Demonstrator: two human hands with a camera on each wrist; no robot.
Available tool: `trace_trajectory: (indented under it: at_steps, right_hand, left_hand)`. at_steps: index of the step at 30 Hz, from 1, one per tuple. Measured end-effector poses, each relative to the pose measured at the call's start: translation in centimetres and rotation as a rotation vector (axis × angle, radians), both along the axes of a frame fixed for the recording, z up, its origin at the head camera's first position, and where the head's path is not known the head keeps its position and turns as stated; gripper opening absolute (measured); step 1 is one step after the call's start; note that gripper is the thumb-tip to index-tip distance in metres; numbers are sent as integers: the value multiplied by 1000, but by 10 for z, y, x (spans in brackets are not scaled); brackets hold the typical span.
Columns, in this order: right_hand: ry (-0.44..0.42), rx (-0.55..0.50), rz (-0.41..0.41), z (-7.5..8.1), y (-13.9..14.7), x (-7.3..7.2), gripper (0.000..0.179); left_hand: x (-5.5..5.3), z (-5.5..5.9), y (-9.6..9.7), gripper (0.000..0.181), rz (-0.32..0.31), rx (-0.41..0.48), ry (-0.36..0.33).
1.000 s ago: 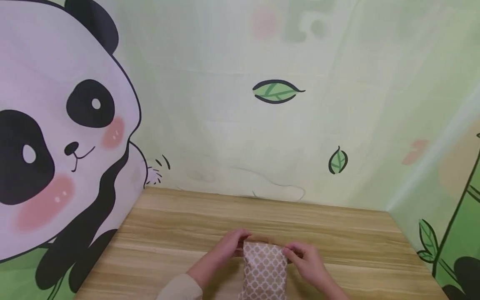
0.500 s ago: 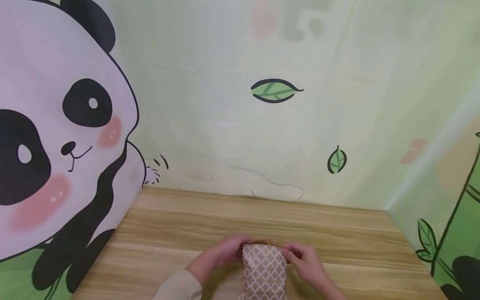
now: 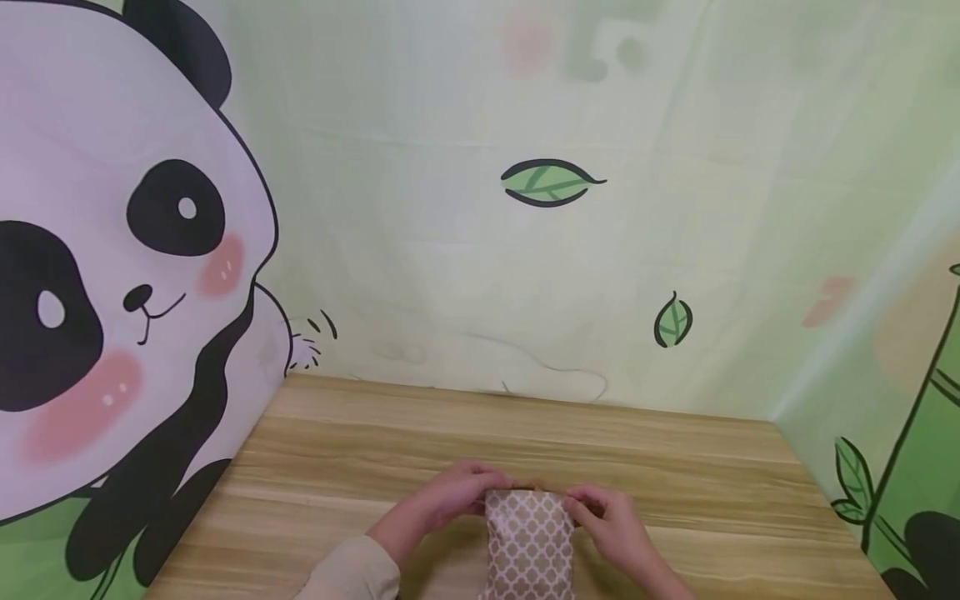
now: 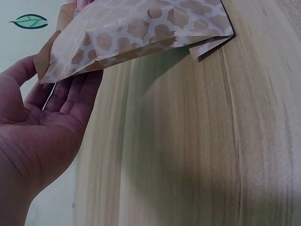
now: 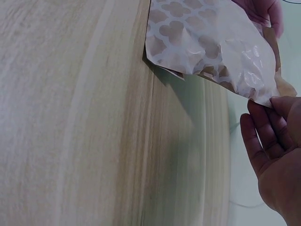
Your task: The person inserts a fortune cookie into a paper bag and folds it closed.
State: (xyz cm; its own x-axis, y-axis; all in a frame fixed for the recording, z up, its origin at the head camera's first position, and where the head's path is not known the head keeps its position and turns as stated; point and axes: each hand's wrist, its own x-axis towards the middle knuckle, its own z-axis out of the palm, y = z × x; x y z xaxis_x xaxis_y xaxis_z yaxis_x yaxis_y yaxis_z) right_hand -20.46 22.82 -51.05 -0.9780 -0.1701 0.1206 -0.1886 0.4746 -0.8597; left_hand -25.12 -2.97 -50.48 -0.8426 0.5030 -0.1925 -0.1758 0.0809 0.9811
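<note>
A brown paper bag (image 3: 528, 542) with a white quatrefoil pattern stands at the front of the table, its lower part cut off by the head view's edge. My left hand (image 3: 456, 493) holds the top left corner; in the left wrist view its thumb meets a brown folded edge, with the fingers curled beneath the bag (image 4: 141, 33). A thin pale strip lies across those fingers. On the other side my right hand (image 3: 621, 531) pinches the top right corner between thumb and forefinger, as the right wrist view shows, while its other fingers (image 5: 254, 146) stay loosely bent. The bag's inside is hidden.
A wood-grain table (image 3: 337, 450) spreads under both hands. Behind it hangs a pale green backdrop (image 3: 420, 250) printed with leaves, and a large panda print (image 3: 225, 350) covers the left side.
My left hand has shifted slightly at the bag's top, its fingers now reaching further right along the opening. The right hand keeps its pinch, and the bag stays almost in place.
</note>
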Motion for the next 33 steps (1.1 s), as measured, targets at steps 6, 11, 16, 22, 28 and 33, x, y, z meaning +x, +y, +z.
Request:
trace_trajectory:
  at_steps: [6, 11, 16, 22, 28, 33]
  right_hand:
    - [17, 27, -3, -1, 0, 0, 14]
    - [16, 17, 10, -1, -1, 0, 15]
    - [19, 18, 19, -2, -2, 0, 15]
    - [21, 31, 25, 0, -3, 0, 16]
    - [6, 42, 19, 4, -3, -1, 15]
    - [23, 51, 25, 3, -2, -2, 14]
  left_hand:
    - [-2, 3, -2, 29, -20, 17, 36]
    - [-2, 6, -3, 28, -14, 18, 29]
    - [-6, 7, -4, 28, -5, -8, 28]
    - [-13, 17, -8, 26, -68, -82, 68]
    - [-16, 31, -8, 21, -125, -172, 117]
    - [-17, 36, -6, 17, -140, -202, 155]
